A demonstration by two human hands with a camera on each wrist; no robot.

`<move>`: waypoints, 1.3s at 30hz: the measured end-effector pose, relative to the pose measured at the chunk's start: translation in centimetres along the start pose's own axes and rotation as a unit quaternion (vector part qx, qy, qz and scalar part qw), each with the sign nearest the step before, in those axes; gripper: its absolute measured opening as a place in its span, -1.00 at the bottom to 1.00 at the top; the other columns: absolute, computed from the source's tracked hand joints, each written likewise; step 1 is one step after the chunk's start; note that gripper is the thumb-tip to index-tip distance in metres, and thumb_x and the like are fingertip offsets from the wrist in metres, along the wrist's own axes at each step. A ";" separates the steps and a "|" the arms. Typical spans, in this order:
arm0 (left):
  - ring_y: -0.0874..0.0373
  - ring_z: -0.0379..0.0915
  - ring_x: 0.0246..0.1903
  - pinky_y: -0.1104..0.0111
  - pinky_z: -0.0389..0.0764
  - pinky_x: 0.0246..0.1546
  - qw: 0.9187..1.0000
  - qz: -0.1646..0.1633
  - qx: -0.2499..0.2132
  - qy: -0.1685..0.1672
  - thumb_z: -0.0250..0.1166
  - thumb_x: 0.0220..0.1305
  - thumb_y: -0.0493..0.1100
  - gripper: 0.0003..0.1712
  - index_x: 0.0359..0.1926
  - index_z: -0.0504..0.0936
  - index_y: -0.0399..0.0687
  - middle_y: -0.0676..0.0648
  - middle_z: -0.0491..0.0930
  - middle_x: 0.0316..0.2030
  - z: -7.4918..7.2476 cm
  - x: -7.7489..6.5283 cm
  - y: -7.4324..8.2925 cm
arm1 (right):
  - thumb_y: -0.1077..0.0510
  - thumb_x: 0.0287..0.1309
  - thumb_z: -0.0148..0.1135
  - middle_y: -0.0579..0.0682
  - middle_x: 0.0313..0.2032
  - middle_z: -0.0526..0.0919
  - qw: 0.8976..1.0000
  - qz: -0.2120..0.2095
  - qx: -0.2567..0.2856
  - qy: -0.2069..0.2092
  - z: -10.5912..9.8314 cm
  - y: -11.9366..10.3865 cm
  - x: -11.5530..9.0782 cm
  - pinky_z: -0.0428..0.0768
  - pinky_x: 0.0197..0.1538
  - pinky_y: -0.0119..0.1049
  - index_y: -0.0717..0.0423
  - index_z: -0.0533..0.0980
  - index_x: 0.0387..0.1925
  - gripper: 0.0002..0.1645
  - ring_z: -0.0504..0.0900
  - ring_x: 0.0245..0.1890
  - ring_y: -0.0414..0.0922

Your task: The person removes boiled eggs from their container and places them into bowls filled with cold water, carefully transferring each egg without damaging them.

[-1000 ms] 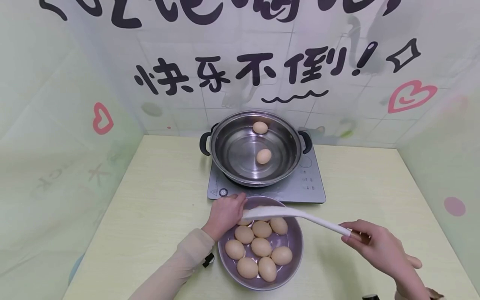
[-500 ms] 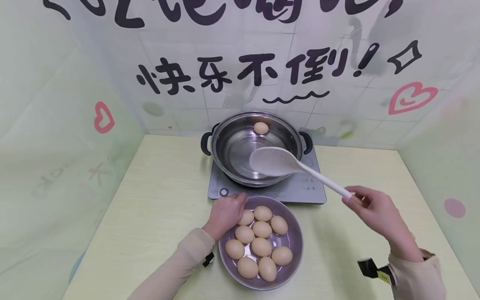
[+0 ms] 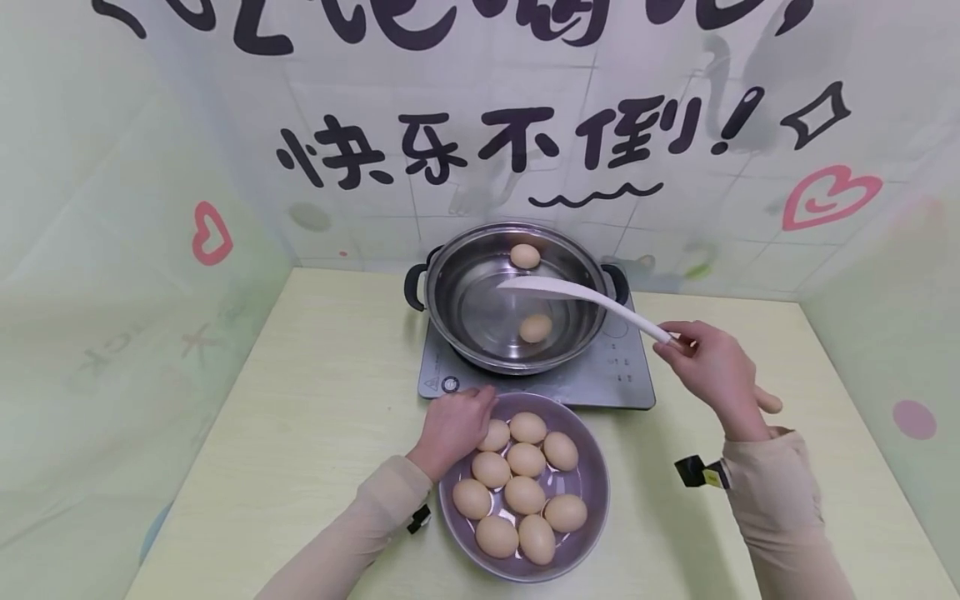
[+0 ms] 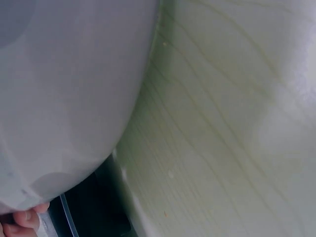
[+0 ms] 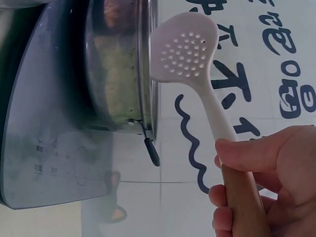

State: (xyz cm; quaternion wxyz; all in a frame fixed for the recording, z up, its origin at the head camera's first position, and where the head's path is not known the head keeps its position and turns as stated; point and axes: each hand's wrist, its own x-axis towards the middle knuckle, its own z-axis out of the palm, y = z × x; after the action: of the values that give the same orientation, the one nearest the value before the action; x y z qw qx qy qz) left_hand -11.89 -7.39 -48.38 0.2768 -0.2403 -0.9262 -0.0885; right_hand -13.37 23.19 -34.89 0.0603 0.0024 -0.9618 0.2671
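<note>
My right hand holds a white slotted spoon with a wooden handle, thumb and fingers wrapped round it. The perforated head hangs over the steel pot, seen nearly edge-on from above, with no egg showing on it. Inside the pot lie one egg near the back wall and another egg toward the front. My left hand grips the left rim of a purple bowl of several brown eggs. Its fingertips show against the bowl's underside in the left wrist view.
Under the pot is a grey induction cooktop, right behind the bowl. The pot's black handles stick out left and right. A printed sheet covers the wall behind, and side sheets enclose the pale tabletop.
My right hand has carried the slotted spoon from over the bowl to over the pot, then drawn left while the spoon head turned edge-on, uncovering the front egg. My left hand stays on the bowl.
</note>
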 end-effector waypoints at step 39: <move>0.10 0.35 -0.84 0.32 0.21 -0.88 1.000 -0.001 -0.002 -0.002 0.18 0.15 -0.10 -0.79 -0.56 0.43 -0.04 0.01 0.46 -0.74 0.2 0.0 -0.1 | 0.04 0.06 0.13 -0.18 -0.61 0.48 0.983 -0.016 -0.078 -0.166 -0.5 -0.2 0.0 0.23 -0.60 -0.27 0.03 0.59 -0.13 -0.67 0.33 -0.61 -0.18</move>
State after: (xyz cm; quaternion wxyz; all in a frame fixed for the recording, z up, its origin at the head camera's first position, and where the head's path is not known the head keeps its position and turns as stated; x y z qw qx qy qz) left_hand -12.00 -7.40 -48.54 0.2742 -0.2401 -0.9268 -0.0906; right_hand -13.28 23.22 -34.39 -0.0958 0.0577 -0.9761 0.1863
